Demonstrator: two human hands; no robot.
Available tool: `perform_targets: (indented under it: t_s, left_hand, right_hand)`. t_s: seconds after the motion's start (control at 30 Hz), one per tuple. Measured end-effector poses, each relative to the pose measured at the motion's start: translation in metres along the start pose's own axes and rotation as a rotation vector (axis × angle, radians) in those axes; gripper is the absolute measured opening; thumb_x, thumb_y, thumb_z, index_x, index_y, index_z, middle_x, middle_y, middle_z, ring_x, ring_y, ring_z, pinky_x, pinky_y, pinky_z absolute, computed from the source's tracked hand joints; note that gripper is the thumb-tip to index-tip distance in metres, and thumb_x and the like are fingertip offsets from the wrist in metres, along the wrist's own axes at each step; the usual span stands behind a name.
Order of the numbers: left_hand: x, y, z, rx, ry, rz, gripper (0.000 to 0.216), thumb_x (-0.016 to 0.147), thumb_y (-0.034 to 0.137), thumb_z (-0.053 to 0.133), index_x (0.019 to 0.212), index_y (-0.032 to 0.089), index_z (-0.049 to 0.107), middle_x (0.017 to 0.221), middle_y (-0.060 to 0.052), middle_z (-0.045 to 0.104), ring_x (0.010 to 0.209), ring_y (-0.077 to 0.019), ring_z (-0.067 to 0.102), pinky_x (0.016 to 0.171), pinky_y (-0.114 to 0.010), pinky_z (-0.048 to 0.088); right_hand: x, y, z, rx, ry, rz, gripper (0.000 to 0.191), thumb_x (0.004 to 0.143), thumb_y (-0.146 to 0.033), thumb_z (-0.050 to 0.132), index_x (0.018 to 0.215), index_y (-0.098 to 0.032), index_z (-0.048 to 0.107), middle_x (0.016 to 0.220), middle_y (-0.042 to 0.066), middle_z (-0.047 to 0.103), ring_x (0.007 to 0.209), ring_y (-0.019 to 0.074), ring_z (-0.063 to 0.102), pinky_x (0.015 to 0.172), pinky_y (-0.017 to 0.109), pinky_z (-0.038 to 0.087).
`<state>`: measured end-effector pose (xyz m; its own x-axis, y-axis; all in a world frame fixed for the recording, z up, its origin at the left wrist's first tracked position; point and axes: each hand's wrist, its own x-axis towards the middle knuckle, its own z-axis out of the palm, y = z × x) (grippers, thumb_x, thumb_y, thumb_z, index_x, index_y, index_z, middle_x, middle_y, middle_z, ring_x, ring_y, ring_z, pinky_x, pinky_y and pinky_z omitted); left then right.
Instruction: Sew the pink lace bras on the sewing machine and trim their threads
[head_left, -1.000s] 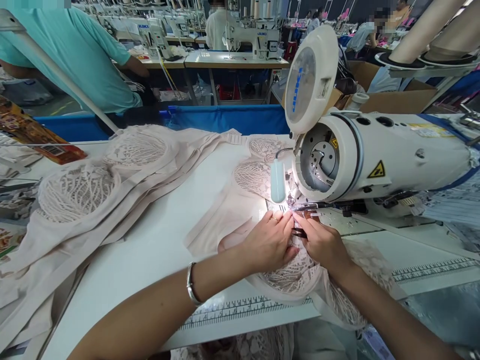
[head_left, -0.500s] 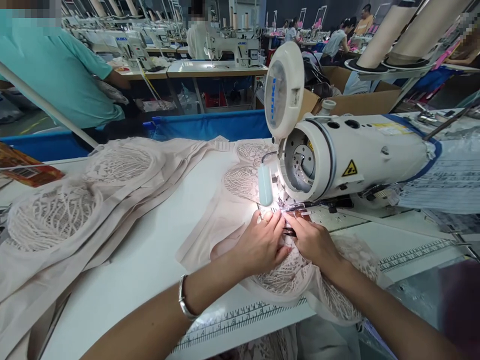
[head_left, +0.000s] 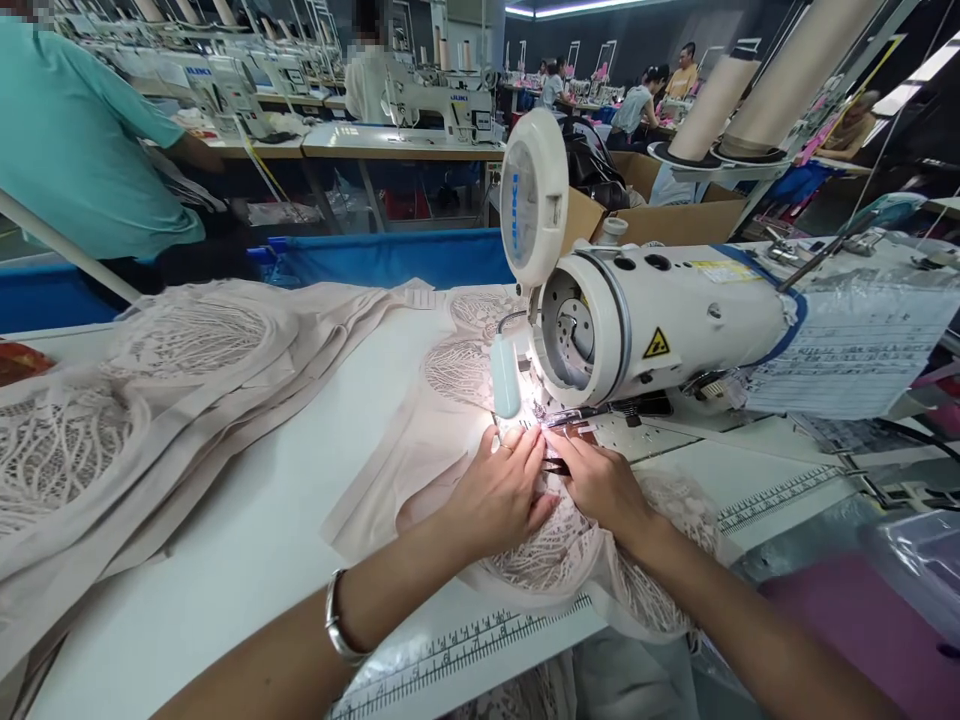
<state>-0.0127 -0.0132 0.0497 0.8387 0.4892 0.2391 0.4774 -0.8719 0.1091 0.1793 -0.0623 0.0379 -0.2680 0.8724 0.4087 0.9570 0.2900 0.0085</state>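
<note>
A pale pink lace bra (head_left: 551,560) lies under the needle area of a white sewing machine (head_left: 675,310), its cups bunched toward me and more of it spread behind. My left hand (head_left: 499,490) is closed on the fabric, fingertips pressed down just left of the lit needle. Close beside it, my right hand (head_left: 604,485) pinches the cloth at the needle's right. Dark pointed tips (head_left: 556,466) stick out between the hands; what tool they belong to is hidden. A light-blue lamp-like piece (head_left: 505,378) hangs by the needle.
More lace bras (head_left: 195,330) lie in a long pile at the left. Printed ruler tape (head_left: 465,650) runs along the table's front edge. Large thread cones (head_left: 712,105) stand at upper right, above a cardboard box (head_left: 694,215). A person in a teal shirt (head_left: 82,150) sits beyond the table.
The view has turned slightly right and up, so everything sits further left in the picture. Both hands stay on the fabric at the needle, with little visible movement over the cloth.
</note>
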Motion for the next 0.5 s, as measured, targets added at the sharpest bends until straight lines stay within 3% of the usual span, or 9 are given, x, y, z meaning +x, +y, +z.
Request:
perform_targets:
  t_s: [0.5]
  left_hand:
    - [-0.0001, 0.0015, -0.0026, 0.0, -0.016, -0.02, 0.064, 0.102, 0.049, 0.039, 0.146, 0.002, 0.041, 0.152, -0.02, 0.046, 0.137, -0.0357, 0.045, 0.111, -0.058, 0.031]
  right_hand:
    - [0.0004, 0.0022, 0.0003, 0.002, -0.059, 0.034, 0.055, 0.078, -0.005, 0.045, 0.13, -0.011, 0.064, 0.102, 0.009, 0.077, 0.082, 0.0209, 0.072, 0.07, 0.028, 0.056]
